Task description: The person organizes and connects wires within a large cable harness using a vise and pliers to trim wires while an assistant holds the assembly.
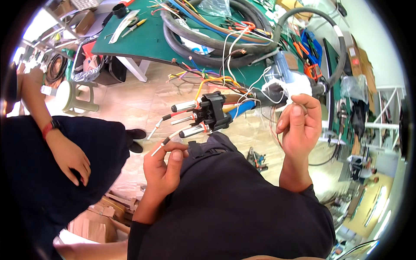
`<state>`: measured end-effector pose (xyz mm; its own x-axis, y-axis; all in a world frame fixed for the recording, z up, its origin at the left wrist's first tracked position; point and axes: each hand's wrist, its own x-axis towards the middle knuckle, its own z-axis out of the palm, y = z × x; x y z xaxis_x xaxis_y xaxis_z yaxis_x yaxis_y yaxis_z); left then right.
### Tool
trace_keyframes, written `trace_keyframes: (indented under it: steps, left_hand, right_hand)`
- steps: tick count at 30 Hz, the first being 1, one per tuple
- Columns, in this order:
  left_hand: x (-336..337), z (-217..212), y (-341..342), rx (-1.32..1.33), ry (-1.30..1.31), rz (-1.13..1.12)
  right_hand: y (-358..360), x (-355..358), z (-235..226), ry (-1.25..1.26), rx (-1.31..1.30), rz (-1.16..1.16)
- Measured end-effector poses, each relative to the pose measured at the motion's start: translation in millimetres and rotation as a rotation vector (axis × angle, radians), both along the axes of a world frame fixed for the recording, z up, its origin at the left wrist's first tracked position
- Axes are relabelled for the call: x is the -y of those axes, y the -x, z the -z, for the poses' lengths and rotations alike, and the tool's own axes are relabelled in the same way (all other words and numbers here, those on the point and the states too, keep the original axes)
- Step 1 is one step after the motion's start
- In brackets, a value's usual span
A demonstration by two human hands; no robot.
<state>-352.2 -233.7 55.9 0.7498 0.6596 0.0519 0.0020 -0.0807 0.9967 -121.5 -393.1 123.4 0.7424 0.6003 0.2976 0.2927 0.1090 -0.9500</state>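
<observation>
Left hand (162,167) fingers pinch a thin white wire (157,149) leading to black connector (212,112); right hand (299,123) fingers closed on white wire (264,93) near green surface (143,43).

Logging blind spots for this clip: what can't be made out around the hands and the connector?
- Head view: where the thin wire in the right hand ends; it is lost among tangled cables.
- Black connector rear face: turned away.
- Left hand palm and what it grips beyond the wire tip: covered by fingers.
</observation>
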Motion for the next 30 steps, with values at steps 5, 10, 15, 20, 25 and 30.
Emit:
trace_keyframes:
  steps: [5,10,15,20,25,30]
  left_hand:
    - [-23,16,-7,-0.022,0.159,0.019]
    - [-35,43,-34,-0.083,0.508,-0.015]
    - [-57,54,-101,0.158,0.591,0.025]
    - [-66,39,-135,0.284,0.806,0.009]
    - [-63,46,-132,0.238,0.827,-0.044]
    - [-75,50,-118,0.319,0.842,0.08]
  right_hand:
    - [20,3,9,0.016,0.05,0.132]
    - [30,8,5,0.057,0.057,0.173]
    - [31,5,2,0.093,0.057,0.145]
    - [20,-1,-1,0.114,0.069,0.132]
    - [14,0,1,0.103,0.062,0.15]
    - [18,8,10,0.062,0.001,0.292]
